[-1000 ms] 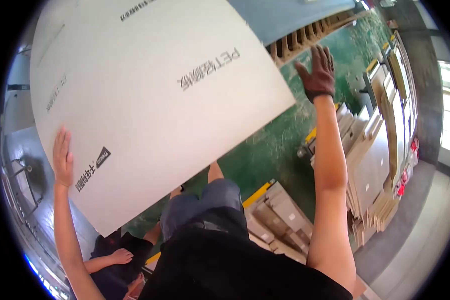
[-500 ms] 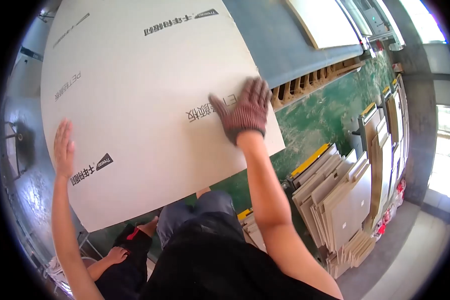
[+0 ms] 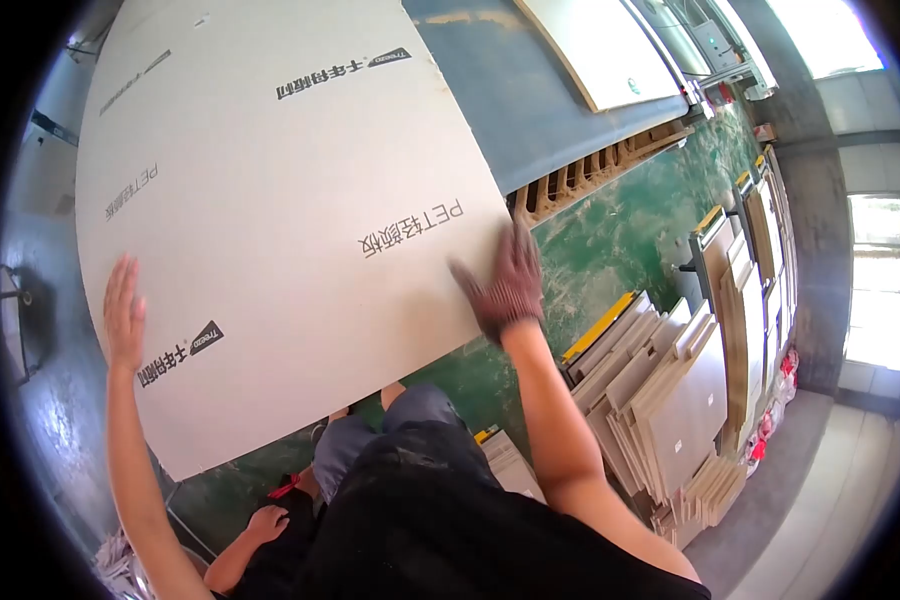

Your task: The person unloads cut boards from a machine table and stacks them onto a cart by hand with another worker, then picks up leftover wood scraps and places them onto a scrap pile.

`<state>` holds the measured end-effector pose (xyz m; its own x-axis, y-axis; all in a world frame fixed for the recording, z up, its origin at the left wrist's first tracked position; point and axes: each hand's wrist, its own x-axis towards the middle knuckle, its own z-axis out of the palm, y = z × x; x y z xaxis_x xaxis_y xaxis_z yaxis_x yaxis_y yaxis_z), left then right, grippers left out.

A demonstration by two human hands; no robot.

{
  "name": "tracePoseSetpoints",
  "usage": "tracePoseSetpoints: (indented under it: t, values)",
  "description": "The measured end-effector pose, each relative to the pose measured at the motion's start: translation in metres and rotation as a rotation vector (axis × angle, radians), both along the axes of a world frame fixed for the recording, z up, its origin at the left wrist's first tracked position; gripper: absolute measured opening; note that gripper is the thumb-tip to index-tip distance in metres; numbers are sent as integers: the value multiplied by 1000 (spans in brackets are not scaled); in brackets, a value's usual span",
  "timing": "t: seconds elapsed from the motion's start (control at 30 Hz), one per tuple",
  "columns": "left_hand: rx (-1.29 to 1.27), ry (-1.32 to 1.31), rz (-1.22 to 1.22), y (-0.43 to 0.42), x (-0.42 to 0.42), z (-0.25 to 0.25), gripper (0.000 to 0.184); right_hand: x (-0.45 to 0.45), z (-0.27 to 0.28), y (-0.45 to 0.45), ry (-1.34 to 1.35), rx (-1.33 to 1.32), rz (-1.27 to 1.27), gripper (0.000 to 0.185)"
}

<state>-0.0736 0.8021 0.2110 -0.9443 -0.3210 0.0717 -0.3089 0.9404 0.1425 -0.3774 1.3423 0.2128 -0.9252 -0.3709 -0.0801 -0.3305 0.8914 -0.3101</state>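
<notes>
Head view: stacked panels (image 3: 675, 400) stand rightward of the right grip (image 3: 510, 290), its thumb spread. The left grip (image 3: 125, 318) lies flat, open, on the printed board (image 3: 270, 260).

Grn flr (image 3: 620, 215), windows (image 3: 882, 270) R.

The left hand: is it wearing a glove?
No, the left hand, at the edge of the white board, shows bare skin.

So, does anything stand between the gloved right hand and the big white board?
Nothing visible stands between them: the gloved right hand is at the near right corner of the white board, though I cannot tell whether it touches. The co-worker's hand is apart.
</notes>
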Motion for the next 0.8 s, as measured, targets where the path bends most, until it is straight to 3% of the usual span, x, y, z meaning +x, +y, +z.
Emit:
tracePoseSetpoints:
  t: [0.07,0.13,0.17,0.2,0.27,0.37,0.5,0.8]
  values:
    - [-3,-1,5,-2,1,1,58,54,15,60,-163,24,-103,109]
    - [-9,5,16,-2,1,0,58,82,23,110,-744,-333,-461,101]
    - [-11,2,17,0,2,2,58,92,6,139,-841,-261,-513,99]
    - [-3,-2,10,-2,3,2,58,93,-19,161,-783,-43,-460,97]
    - [-14,1,30,-6,8,-4,58,93,7,146,-256,501,-263,94]
    - [-6,51,-5,-9,10,-8,57,53,26,100,-222,-133,-356,99]
    - [-16,60,-2,-10,8,-3,55,1,5,-5,13,101,12,116]
    - [19,-14,36,-7,1,5,60,-172,9,-190,-30,-11,105,124]
